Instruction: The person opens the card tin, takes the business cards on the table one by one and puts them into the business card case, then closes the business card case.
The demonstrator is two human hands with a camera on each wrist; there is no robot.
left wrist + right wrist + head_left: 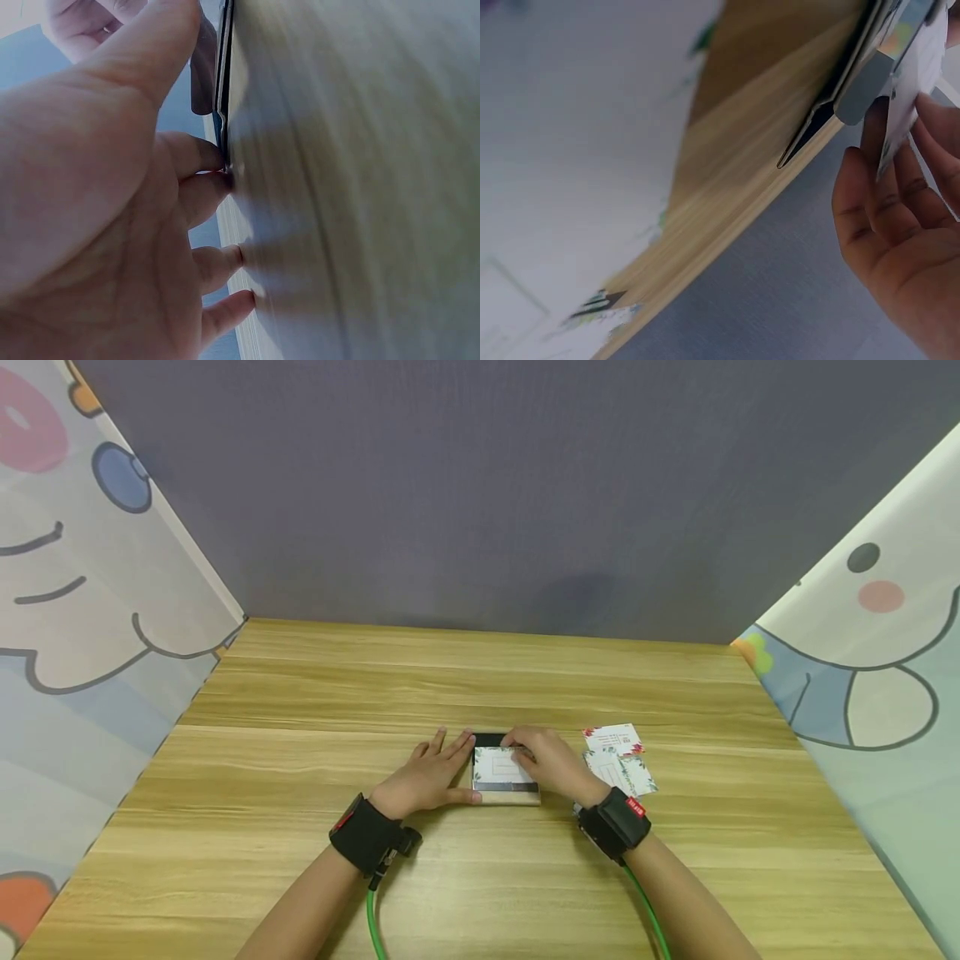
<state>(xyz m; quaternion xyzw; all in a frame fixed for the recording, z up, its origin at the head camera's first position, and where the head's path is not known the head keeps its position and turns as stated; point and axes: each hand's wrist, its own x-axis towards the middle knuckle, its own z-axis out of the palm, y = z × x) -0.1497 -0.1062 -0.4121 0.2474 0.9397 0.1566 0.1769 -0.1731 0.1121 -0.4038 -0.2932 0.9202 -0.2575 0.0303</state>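
Observation:
A thin card case point(507, 798) with a dark inside lies opened flat on the wooden table. Over it is a white card point(495, 767) with green leaf corners and a fine printed frame. My right hand point(555, 762) pinches this card at its right end; in the right wrist view the card point(906, 112) stands tilted between thumb and fingers, above the case. With spread, fairly straight fingers, my left hand point(427, 781) steadies the case's left side. Its thumb touches the near left corner, and fingertips point(217, 180) rest at the case edge and on the table.
Several loose cards lie right of the case: a card with red flowers point(615, 738) behind, and leaf-printed cards point(621, 772) overlapping nearer, close to the right wrist. A grey wall point(480, 493) rises behind the table point(337, 693). Green cables point(372, 918) trail from both wrist cameras.

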